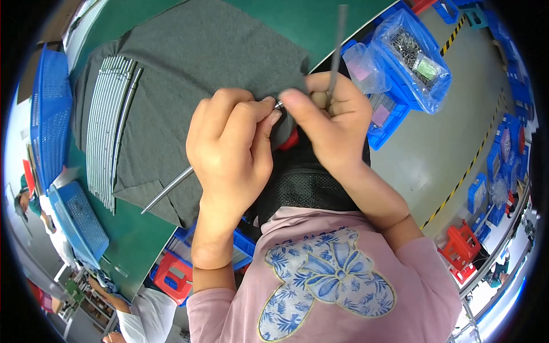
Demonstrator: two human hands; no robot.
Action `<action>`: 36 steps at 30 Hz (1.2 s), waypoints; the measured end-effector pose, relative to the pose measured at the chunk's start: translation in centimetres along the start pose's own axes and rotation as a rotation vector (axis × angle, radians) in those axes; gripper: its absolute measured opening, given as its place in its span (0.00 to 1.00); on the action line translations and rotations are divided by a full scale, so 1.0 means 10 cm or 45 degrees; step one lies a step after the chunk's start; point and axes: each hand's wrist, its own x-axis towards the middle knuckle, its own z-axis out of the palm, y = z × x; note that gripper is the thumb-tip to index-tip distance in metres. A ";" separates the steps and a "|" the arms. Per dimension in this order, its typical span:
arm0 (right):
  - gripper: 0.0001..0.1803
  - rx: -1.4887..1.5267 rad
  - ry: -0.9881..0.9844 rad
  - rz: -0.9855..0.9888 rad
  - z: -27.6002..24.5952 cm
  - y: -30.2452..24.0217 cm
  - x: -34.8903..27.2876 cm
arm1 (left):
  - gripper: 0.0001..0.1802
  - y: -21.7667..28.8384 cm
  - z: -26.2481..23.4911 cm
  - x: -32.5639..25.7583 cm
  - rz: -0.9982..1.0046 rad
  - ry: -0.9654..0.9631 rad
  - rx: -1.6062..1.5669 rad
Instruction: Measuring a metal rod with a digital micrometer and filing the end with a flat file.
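Observation:
My left hand (229, 140) is closed around a slim metal rod (169, 188), whose lower end sticks out past the wrist to the lower left. Thumb and forefinger pinch the rod near its upper end. My right hand (340, 117) is closed too, with its thumb at a small metal tip (279, 105) between the hands. A long thin grey bar (339, 51) rises from the right hand's curled fingers; its exact kind does not show. On the dark grey cloth (194, 63) to the left, several similar metal rods (107, 128) lie side by side.
The cloth covers part of a green table (137, 246). Blue baskets (51, 108) stand at the far left. At the right, a blue bin (439, 98) lined with plastic holds small metal parts. Another person's arm and white sleeve (151, 311) appear at lower left, beside a red stool (173, 277).

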 end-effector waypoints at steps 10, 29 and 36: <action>0.10 -0.425 0.370 -0.212 -0.10 -0.01 0.05 | 0.08 -0.01 -0.01 -0.01 0.004 -0.007 0.000; 0.05 -0.018 -0.342 0.098 -0.24 -0.05 0.07 | 0.09 0.00 -0.01 0.01 0.019 -0.020 0.028; 0.08 -0.341 -0.263 -0.025 -0.28 -0.03 -0.24 | 0.08 -0.02 0.04 -0.02 -0.043 0.037 -0.038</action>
